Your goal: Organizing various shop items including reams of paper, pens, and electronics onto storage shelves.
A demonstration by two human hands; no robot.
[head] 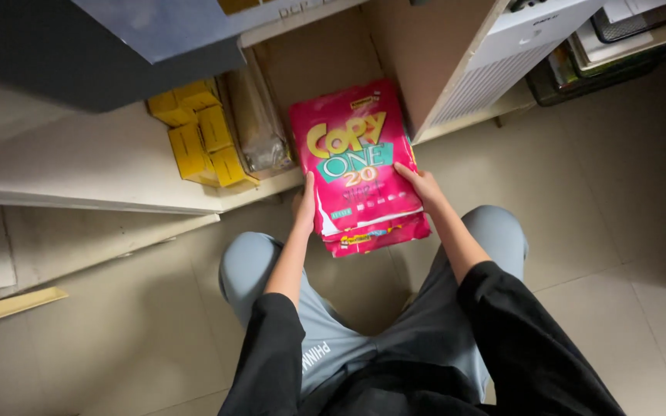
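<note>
Left hand [304,206] and right hand [419,183] clamp opposite edges of the top pink ream [352,158], steadying it square on a second ream [375,239], half inside the shelf [102,181] opening, right of yellow boxes [198,139].

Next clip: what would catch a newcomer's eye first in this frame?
The bright pink paper ream packs, stacked at the mouth of a low shelf, stand out first; the left hand and right hand grip the stack by its two sides. Just left of them on the same shelf sits a pile of yellow boxes. The person crouches on a pale tiled floor.
</note>
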